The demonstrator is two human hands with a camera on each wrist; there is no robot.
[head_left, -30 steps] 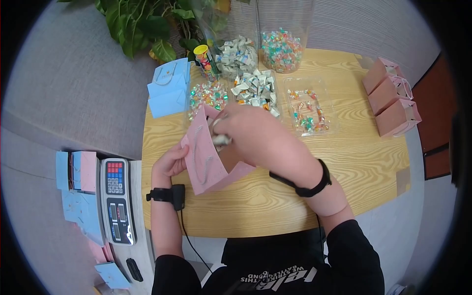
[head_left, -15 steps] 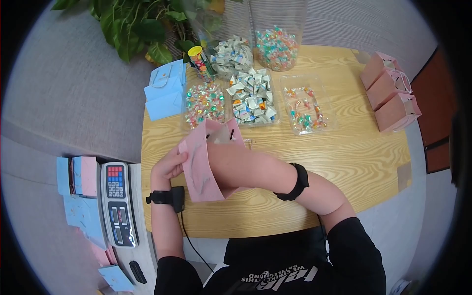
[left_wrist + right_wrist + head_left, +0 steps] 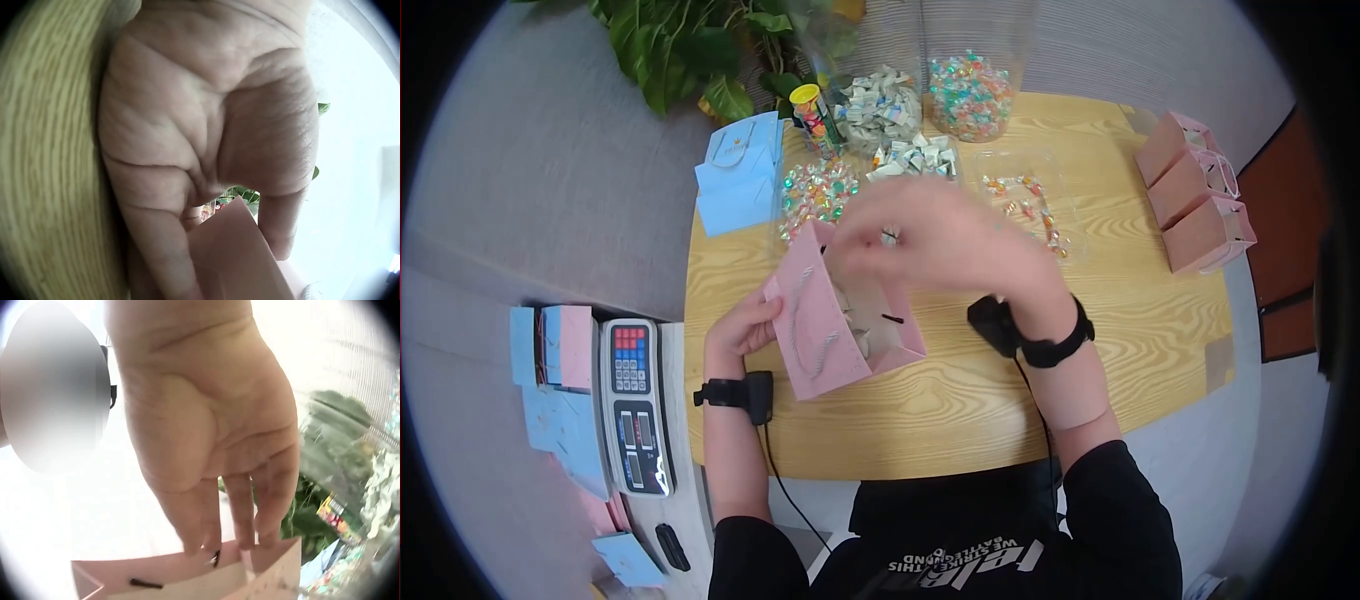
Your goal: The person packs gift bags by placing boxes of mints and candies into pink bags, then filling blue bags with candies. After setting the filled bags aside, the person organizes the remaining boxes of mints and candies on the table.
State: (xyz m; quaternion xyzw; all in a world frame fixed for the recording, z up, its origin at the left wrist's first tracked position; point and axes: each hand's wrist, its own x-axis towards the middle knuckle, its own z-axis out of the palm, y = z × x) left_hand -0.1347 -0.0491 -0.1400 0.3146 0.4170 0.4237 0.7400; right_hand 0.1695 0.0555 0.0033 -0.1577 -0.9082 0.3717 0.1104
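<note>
My left hand [image 3: 740, 322] grips the side of a pink paper gift bag [image 3: 808, 340], thumb outside the wall; the left wrist view shows the bag's wall [image 3: 234, 262] between thumb and fingers. The bag stands tilted on the table, mouth up, with white-wrapped candies [image 3: 861, 342] inside. Over its far rim is my right hand [image 3: 940, 235], fingers pointing down. In the right wrist view those fingers [image 3: 239, 509] are straight and spread, with nothing visible held. Behind the hand, white-wrapped candies fill a clear tray [image 3: 915, 158], partly hidden.
Left of it lies a tray of shiny candies [image 3: 815, 195]; right, a sparser clear tray [image 3: 1025, 205]. Tall candy containers [image 3: 970, 95] and a colourful can [image 3: 812, 115] stand behind. Blue bags [image 3: 740, 175], pink bags [image 3: 1200, 195] and a scale [image 3: 637, 405] are at the sides.
My right hand carried white-wrapped candies to the bag, went deep inside, then came up out of it. The left hand keeps its hold on the bag, whose mouth tilted slightly.
</note>
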